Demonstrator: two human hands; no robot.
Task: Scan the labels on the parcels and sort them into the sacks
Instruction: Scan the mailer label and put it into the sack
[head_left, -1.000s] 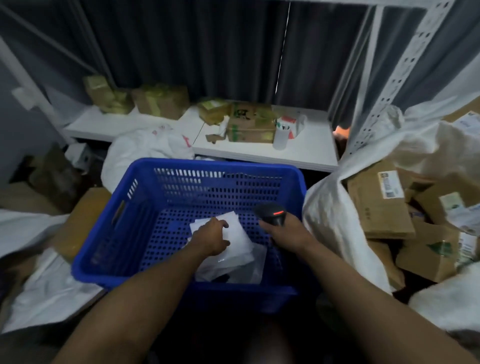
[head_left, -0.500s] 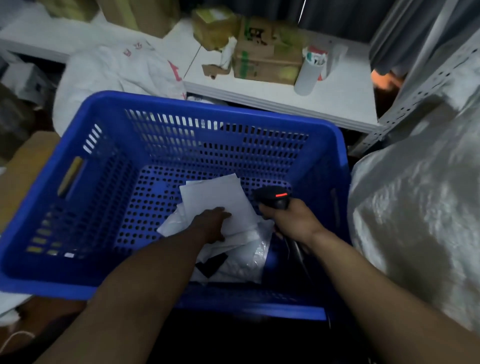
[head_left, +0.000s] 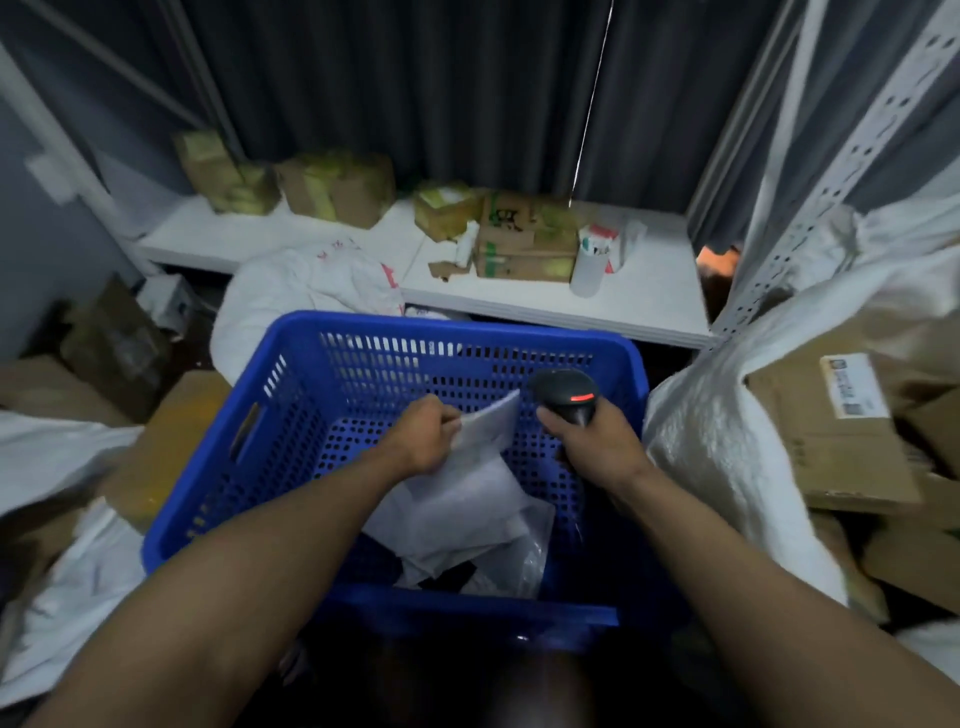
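Head view, looking down into a blue perforated plastic crate (head_left: 291, 467) that stands between two bare forearms. Left hand (head_left: 423, 439): fingers closed around the upper edge of a flat white plastic mailer parcel (head_left: 457, 483), whose top corner is lifted clear of the crate floor while its lower part rests on a few other pale, crumpled mailers (head_left: 498, 556) at the near side of the crate. Right hand (head_left: 597, 441): wrapped around the grip of a black handheld barcode scanner (head_left: 563, 397), which shows a lit red bar on its head and sits just beside the raised corner of the parcel. Right of the crate, a white woven sack (head_left: 717, 457) lies open with brown cardboard boxes (head_left: 831, 441) inside, one bearing a white printed label (head_left: 852, 387). Behind the crate, a white shelf (head_left: 649, 296) carries further taped cardboard boxes (head_left: 524, 239) before a dark curtain (head_left: 415, 93). Another white sack (head_left: 291, 296) is slumped against the shelf edge.
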